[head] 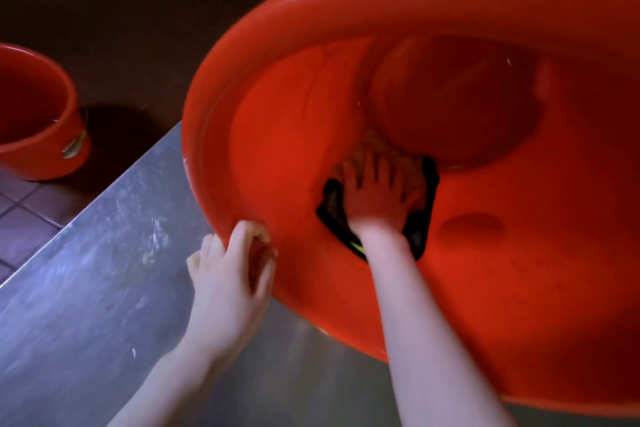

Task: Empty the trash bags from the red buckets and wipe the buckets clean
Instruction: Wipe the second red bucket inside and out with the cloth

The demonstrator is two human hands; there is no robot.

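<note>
A large red bucket [485, 3] lies tilted toward me on a steel counter, its mouth facing the camera. My left hand [232, 270] grips its near rim at the lower left, fingers curled over the edge. Inside the bucket, my right hand [377, 194] presses flat with spread fingers on a dark cloth with a yellowish patch [424, 218] against the inner wall, close to the bottom. A second red bucket [38, 114] stands upright on the floor at the far left, partly cut off by the frame edge.
The steel counter [104, 270] runs diagonally from lower left toward the middle, its edge dropping to a tiled floor [20, 218] at the left. Dark floor lies behind. Something dark and unclear stands behind the big bucket at the top.
</note>
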